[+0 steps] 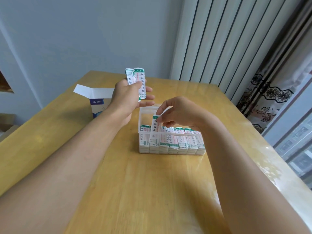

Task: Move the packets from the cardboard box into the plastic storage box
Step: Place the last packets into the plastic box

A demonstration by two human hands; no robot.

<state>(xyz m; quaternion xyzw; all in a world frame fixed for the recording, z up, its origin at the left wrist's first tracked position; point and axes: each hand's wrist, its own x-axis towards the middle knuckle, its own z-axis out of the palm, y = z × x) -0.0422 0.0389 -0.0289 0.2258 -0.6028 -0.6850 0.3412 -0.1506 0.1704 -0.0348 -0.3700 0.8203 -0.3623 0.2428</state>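
A clear plastic storage box [143,132] stands mid-table, its front row filled with several white-and-green packets on end. My right hand [179,114] pinches the top of one packet [155,125] that stands tilted in the box near its left end. My left hand [128,97] is raised above and left of the box, gripping a small bunch of packets [137,80] upright. Behind my left hand stands the open blue-and-white cardboard box [98,102] with its flap up; its inside is hidden.
The wooden table [152,183] runs to a pale right edge by a window. A white ribbed radiator [228,39] and a patterned curtain [270,98] stand beyond the far right corner. A grey wall lies behind.
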